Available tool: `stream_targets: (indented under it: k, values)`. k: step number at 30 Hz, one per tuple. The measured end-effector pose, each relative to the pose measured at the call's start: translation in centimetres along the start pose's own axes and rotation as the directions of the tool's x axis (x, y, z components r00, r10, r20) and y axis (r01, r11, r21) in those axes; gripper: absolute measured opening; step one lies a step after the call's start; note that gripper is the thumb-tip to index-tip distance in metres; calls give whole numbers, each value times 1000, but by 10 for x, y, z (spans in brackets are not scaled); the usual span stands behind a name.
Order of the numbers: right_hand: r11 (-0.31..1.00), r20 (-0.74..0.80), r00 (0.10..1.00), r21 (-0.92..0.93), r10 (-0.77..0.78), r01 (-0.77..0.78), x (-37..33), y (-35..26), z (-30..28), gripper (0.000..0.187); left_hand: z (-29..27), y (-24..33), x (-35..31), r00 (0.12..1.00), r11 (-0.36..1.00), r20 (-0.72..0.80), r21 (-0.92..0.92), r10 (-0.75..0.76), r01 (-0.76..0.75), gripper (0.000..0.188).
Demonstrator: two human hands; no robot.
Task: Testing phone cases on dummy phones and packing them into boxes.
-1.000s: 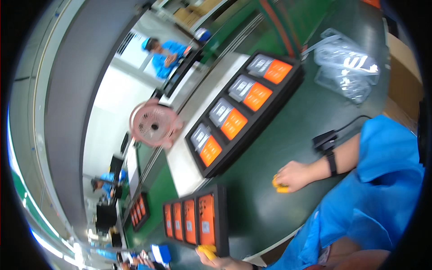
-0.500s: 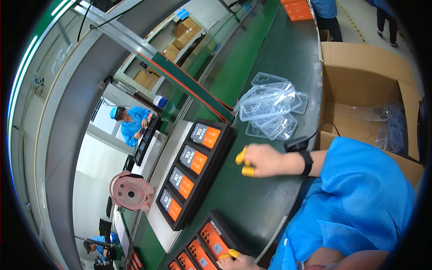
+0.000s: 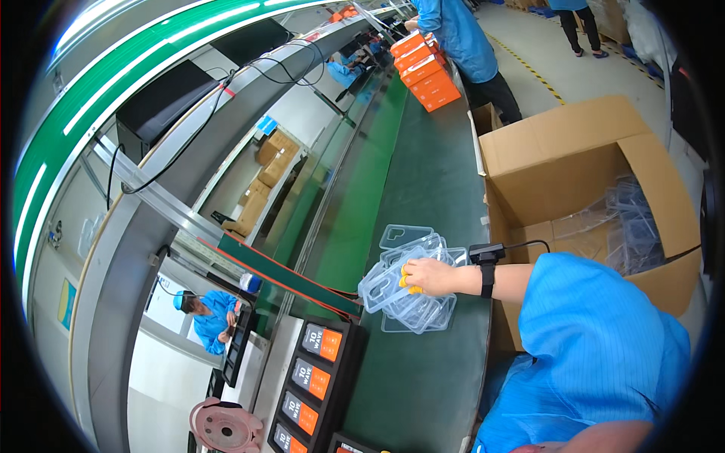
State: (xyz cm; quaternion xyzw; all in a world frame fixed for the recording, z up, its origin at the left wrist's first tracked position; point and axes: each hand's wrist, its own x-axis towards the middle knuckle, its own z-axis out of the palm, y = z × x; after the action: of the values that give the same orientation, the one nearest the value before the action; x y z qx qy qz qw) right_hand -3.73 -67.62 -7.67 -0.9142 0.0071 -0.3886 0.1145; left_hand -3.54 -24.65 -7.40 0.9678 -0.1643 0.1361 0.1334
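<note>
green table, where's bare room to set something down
Bare: the green table between the orange boxes and the clear cases; also between the black tray and the table's right edge. Crowded: around the right hand, where cases pile up.

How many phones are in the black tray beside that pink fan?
4: the first phone at the far end of the black tray, the second below it, then the third, the fourth cut by the picture's lower edge. Others may be hidden.
</note>
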Motion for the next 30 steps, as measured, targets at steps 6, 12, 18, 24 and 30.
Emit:
stream_targets:
  k: [6, 12, 18, 24, 30]
  values:
    - [993, -185, 981, 93, -59, 77, 26, -14, -21, 17, -4, 12, -8, 914, 980, -360, 142, 185, -142, 34]
    - [867, -101, 956, 403, -275, 292, 3, -93, -33, 13, -11, 19, -24, 827, 835, -477, 291, -296, 467, 49]
    - [637, 408, 708, 767, -577, 77, -58, -95, 19, 24, 28, -46, -25, 949, 932, -315, 349, 22, 95, 38]
    - [791, 485, 797, 611, -359, -15, -40, -101, -15, 25, 0, -19, 4, 881, 864, -41, 180, -471, 470, 45]
    - [811, 334, 919, 584, -211, -26, -35, -127, -5, 25, 0, -36, -3, 879, 853, -101, 209, -467, 477, 42]
